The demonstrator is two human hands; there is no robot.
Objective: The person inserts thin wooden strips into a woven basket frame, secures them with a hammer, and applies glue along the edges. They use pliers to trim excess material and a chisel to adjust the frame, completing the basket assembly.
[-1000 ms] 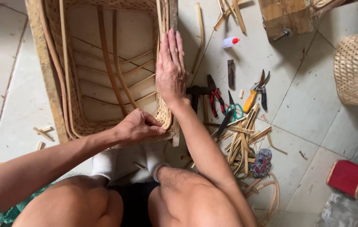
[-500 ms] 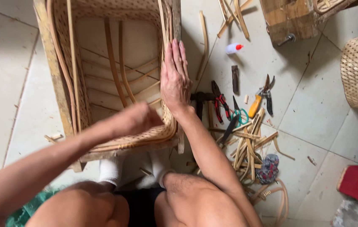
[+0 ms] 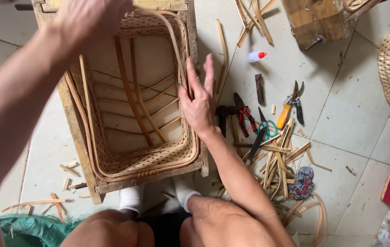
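Basket (image 3: 135, 158), woven bamboo, sits inside a wooden frame (image 3: 73, 126) on the tiled floor. Right hand (image 3: 199, 103) presses flat, fingers open, against its right rim. Left hand (image 3: 92, 18) grips a bent cane strip (image 3: 169, 29) at the far edge; pliers (image 3: 245, 116) lie nearby.

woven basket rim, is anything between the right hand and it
Nothing visible: the right hand lies flat against the right rim of the pale woven bamboo basket in its wooden frame. The left hand grips the curved cane strip at the far end.

Left hand (image 3: 89, 18) blurred (fingertips cut off above).
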